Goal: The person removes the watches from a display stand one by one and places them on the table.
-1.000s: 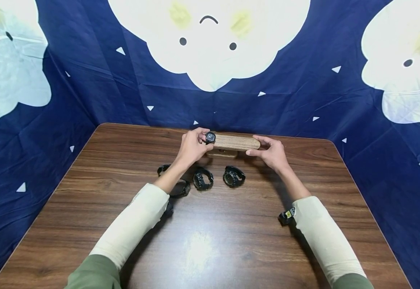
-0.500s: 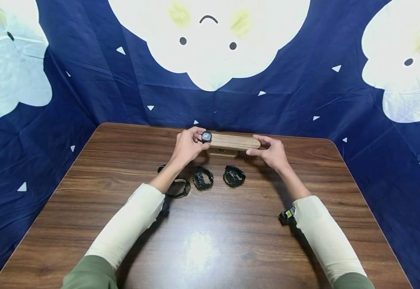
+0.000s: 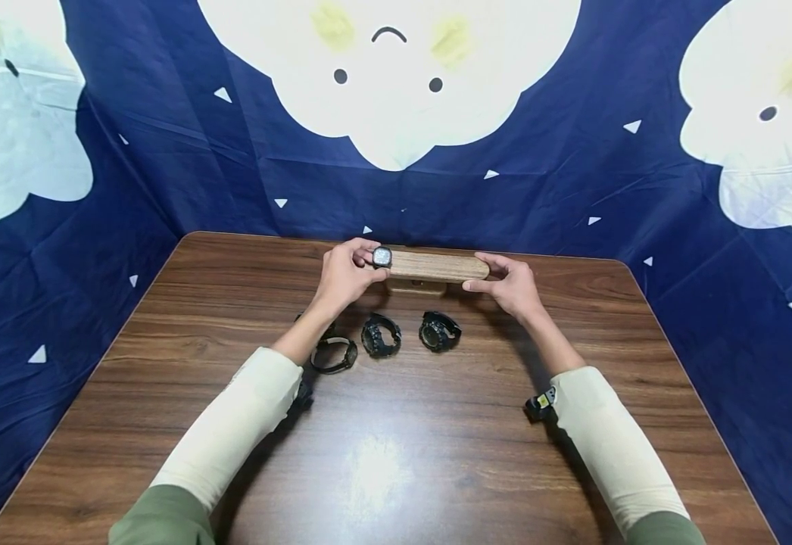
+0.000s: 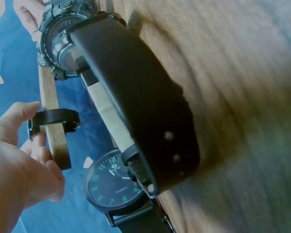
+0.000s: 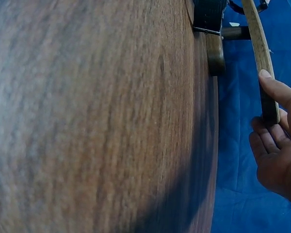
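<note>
A wooden watch stand (image 3: pixel 440 266), a horizontal bar on a small base, stands near the table's far edge. Round the bar's left end sits a black wristwatch (image 3: pixel 381 256), its dial facing up. My left hand (image 3: pixel 343 278) pinches this watch between thumb and fingers; the left wrist view shows its black strap (image 4: pixel 53 116) looped round the bar. At the opposite end, my right hand (image 3: pixel 513 289) grips the bar, with the thumb on one side and fingers on the other in the right wrist view.
Two chunky black watches, one in the middle (image 3: pixel 381 335) and one farther right (image 3: pixel 440 331), lie in front of the stand. A slimmer watch (image 3: pixel 335 356) lies by my left forearm, which partly covers another dark watch. A blue curtain (image 3: pixel 403 204) hangs behind the table.
My left hand has slid the watch leftward along the bar towards its left end. The right hand keeps its grip, and the stand stays about where it was.
</note>
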Available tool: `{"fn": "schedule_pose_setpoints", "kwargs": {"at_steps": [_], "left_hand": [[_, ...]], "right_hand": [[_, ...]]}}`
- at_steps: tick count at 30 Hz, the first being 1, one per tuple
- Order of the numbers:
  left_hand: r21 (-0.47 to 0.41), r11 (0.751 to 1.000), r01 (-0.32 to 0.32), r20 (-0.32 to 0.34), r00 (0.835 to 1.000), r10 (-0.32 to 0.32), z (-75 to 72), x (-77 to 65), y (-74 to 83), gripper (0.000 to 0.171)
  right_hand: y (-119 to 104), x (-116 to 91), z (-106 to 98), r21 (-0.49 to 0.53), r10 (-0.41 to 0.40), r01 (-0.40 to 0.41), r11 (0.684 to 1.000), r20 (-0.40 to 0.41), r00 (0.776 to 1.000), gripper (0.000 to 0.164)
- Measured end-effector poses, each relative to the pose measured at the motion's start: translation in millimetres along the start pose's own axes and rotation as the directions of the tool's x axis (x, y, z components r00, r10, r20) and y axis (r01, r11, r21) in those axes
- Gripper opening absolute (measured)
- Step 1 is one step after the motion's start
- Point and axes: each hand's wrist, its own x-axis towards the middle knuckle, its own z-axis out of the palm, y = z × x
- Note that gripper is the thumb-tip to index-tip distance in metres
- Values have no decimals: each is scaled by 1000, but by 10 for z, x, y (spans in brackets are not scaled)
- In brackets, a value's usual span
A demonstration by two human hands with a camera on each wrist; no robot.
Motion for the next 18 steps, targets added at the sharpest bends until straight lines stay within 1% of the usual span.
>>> {"fn": "schedule_pose_setpoints", "kwargs": {"at_steps": [5,13,18], "left_hand": [[4,1000,2,-2,1000,-2,-24,1,-23,52],[-10,1000,27,-15,1000,-27,-69,9,-39,52],[-13,1000,27,-24,999,-27,-102,15,-57,51]], "right_hand": [[11,-2,3,7,-1,1,1000,-4,1000,73],[11,4,2,12,-8,9,1000,-8,1000,73],[9,9,-2,24,-11,11,1000,-9,1000,72]]}}
